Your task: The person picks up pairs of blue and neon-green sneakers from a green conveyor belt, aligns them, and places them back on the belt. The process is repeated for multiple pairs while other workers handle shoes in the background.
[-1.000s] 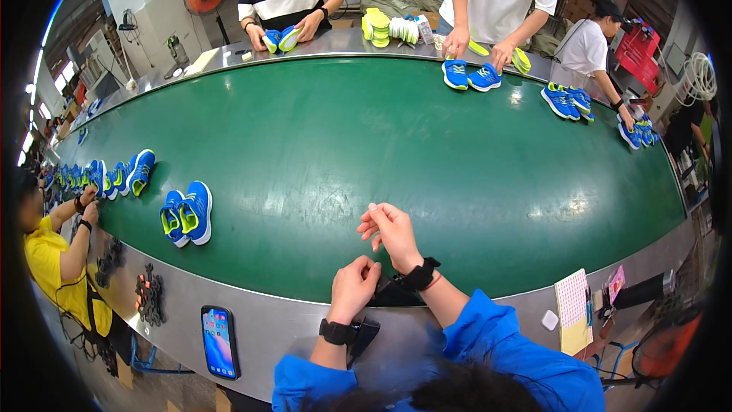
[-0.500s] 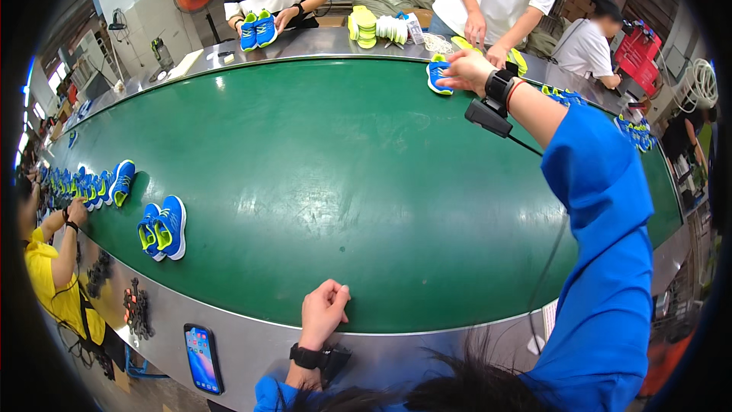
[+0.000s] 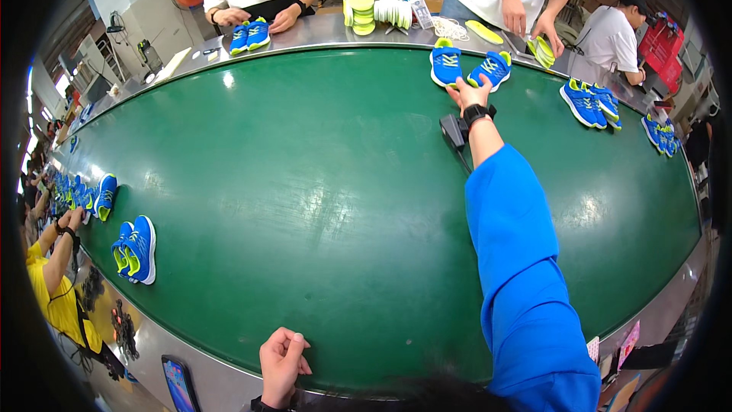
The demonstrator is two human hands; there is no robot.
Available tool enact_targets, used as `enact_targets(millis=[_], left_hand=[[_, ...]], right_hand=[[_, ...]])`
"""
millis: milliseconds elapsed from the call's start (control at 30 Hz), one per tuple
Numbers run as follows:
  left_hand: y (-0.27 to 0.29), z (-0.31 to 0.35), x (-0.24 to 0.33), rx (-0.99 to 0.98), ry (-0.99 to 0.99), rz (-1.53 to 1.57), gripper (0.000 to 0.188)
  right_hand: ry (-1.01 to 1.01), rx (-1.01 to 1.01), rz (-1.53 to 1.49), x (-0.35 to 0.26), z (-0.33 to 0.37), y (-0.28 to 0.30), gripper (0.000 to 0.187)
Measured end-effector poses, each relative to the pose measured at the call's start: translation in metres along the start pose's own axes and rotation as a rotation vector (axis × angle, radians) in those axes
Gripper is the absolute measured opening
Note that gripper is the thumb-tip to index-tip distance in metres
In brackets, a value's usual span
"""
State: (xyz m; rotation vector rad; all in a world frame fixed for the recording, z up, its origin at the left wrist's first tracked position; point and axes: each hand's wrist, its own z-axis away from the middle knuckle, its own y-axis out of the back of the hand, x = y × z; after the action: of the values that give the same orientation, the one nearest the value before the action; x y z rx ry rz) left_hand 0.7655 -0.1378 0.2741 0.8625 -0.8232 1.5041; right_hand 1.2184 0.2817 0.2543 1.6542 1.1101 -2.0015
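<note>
At the far edge of the green belt (image 3: 305, 206), my right hand (image 3: 474, 95) reaches the near toe ends of two blue and lime sneakers. Its thumb and fingers are closed about the left sneaker (image 3: 445, 66) and touch the right sneaker (image 3: 492, 69); some fingertips are hidden against the toes. Both shoes sit side by side, slightly spread. Low in the picture, my left hand (image 3: 283, 360) rests over the near side of the belt, loosely curled with nothing in it. A black device is strapped at my right wrist.
More sneaker pairs stand at right (image 3: 587, 103) and left (image 3: 136, 250). Across the belt, one person handles sneakers (image 3: 249, 36), another lime insoles (image 3: 541, 52). Insole stacks (image 3: 361, 11) lie on the metal ledge. A phone (image 3: 180, 383) lies near left; someone in yellow works beyond.
My right hand has come down to the sneakers' toes, and the second sneaker now shows. The person opposite has set a pair on the ledge. The view has shifted.
</note>
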Motion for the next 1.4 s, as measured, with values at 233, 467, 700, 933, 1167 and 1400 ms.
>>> enact_targets(millis=[233, 467, 700, 933, 1167, 1400], left_hand=[[0.011, 0.003, -0.011, 0.049, 0.012, 0.025, 0.021], [-0.005, -0.005, -0.004, 0.046, -0.096, 0.021, 0.021], [-0.001, -0.012, -0.020, 0.146, -0.176, -0.086, 0.021], [-0.024, -0.013, -0.009, 0.171, -0.490, -0.129, 0.047], [-0.032, 0.006, 0.000, 0.095, -0.485, -0.432, 0.049], [-0.015, -0.007, -0.005, 0.008, -0.128, 0.182, 0.036]], right_hand=[[-0.121, -0.048, 0.146, 0.003, -0.024, -0.011, 0.099], [-0.305, -0.141, 0.398, -0.024, -0.017, 0.029, 0.076], [-0.560, -1.275, 0.972, -0.122, 0.213, 0.059, 0.054], [-0.191, -1.136, 1.117, -0.142, 0.334, 0.110, 0.034], [-0.475, -0.985, 0.986, -0.136, 0.441, 0.153, 0.068], [-0.279, -0.741, 0.608, -0.075, 0.451, 0.109, 0.041]])
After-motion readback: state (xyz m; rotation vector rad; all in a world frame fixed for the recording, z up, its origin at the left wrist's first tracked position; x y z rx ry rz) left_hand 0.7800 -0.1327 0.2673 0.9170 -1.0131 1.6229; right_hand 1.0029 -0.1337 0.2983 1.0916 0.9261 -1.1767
